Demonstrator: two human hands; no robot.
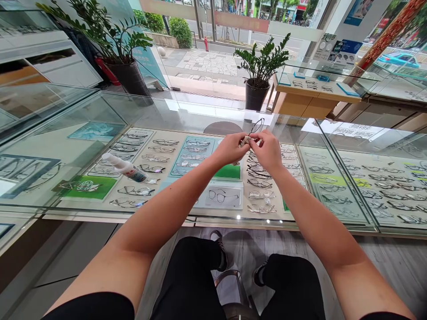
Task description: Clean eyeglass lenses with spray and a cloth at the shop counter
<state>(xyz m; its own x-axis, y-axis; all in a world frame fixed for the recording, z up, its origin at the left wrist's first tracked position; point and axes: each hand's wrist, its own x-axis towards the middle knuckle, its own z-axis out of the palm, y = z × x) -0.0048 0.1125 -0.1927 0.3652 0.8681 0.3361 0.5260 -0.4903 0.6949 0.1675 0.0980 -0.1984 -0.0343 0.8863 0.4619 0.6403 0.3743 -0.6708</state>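
Observation:
Above the glass counter, my two hands meet with their fingers closed. A pair of dark, thin-rimmed eyeglasses point(257, 126) sticks up between them, one lens rim showing. My left hand point(231, 148) pinches a small, crumpled, pale cloth point(245, 141) against the frame. My right hand point(268, 150) grips the eyeglasses close beside it, its fingertips also touching the cloth. The rest of the frame is hidden behind my fingers. To the left, a white spray bottle point(125, 168) stands on the counter top, leaning in this view.
Under the glass counter top point(187, 106) lie rows of eyeglasses point(262, 183) and a picture card of glasses point(223, 197). Potted plants point(256, 91) stand beyond the counter, before the window. A wooden display table point(300, 95) is at the back right. A stool point(233, 284) is below me.

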